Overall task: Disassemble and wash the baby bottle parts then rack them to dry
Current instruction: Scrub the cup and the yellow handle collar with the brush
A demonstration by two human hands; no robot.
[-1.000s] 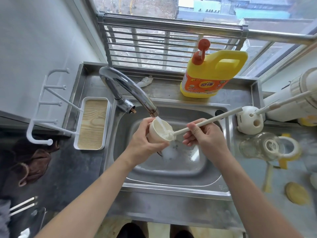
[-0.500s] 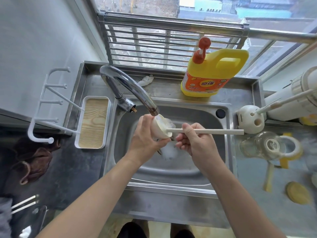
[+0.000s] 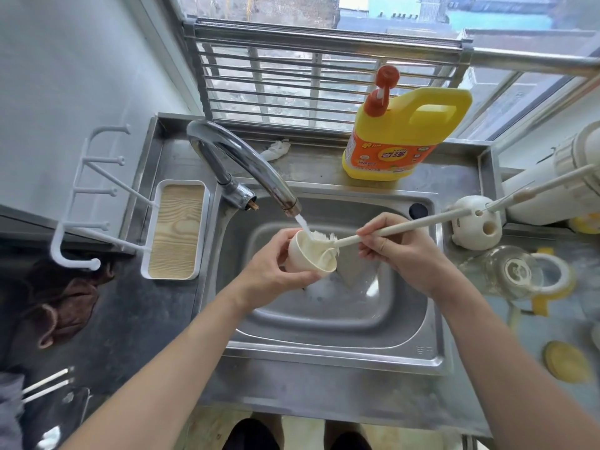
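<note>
**Scrubbing the cap under the tap**

Your left hand [image 3: 276, 271] grips the cream cap [image 3: 310, 258] from below and the side, fingers [image 3: 293, 280] wrapped around its wall, mouth tilted up toward the tap [image 3: 256, 167]. Water falls from the spout straight into the cap, just above your left fingertips.

Your right hand [image 3: 401, 254] pinches the brush [image 3: 389, 230] handle between thumb and fingers, close to the bristle end. The white bristles sit at the cap's rim, partly inside it, between your two hands. The handle runs up and away from your right fingers toward the white holder [image 3: 475, 227] on the bench [image 3: 535, 306].

Both hands are over the sink [image 3: 324, 349] basin, the cap held clear of its floor.

Beyond your right fingers, on the bench, the glass bottle [image 3: 513, 271] lies on its side, with a yellow disc [image 3: 566, 362] nearer you. Past your fingers on the sink's back ledge stands the yellow soap jug [image 3: 399, 141]. Out past your left fingers sits the white rack [image 3: 175, 228] with its pegs, nothing on them.
</note>
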